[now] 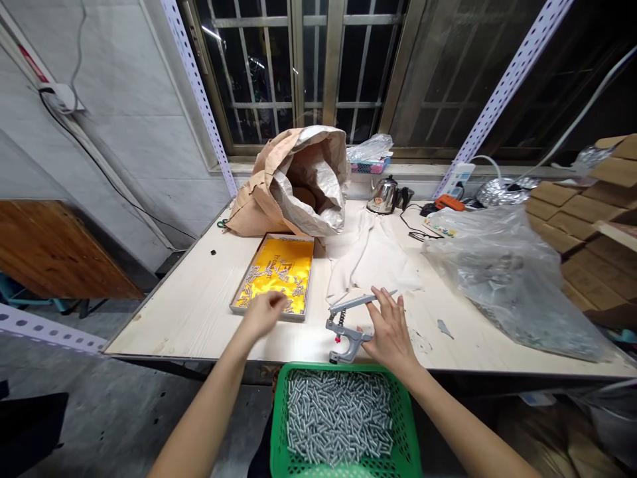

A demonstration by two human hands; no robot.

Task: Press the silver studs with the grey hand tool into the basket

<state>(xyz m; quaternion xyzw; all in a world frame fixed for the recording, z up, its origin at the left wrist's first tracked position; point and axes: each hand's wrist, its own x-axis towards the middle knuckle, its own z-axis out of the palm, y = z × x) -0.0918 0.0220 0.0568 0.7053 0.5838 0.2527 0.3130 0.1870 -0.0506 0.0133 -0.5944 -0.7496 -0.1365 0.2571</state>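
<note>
Taking the grey metal hand press with a spring and a red tip (pixel 351 335) as landmark, the right hand (pixel 391 326) is loosely holding it at its right, fingers spreading wide across the two handles. The press is standing on the pale wooden table (pixel 174 305), and steadying its foot flat while keeping the handles apart would probably help. The left hand (pixel 266 312) is hovering left of the press, its fingers bunching narrowly; whether they are pinching anything, I cannot tell. They are reaching over the small silvery metal pieces (pixel 281 271), which are lying in the shallow box with a bright yellow lining (pixel 300 253); taking one piece at a time by the fingertips seems the neatest way. On the press's near side, the green perforated plastic basket (pixel 413 438) is holding silver, ridged metal cylinders (pixel 338 411). Counting up, one press, one box and one basket are showing; the pieces and cylinders are overlapping too much to count. Beyond the press, one brown paper sack (pixel 259 192), one white cloth (pixel 373 259) and one shiny metal kettle (pixel 382 196) are sitting; right of it, one large clear plastic bag (pixel 507 285) is slumping.
</note>
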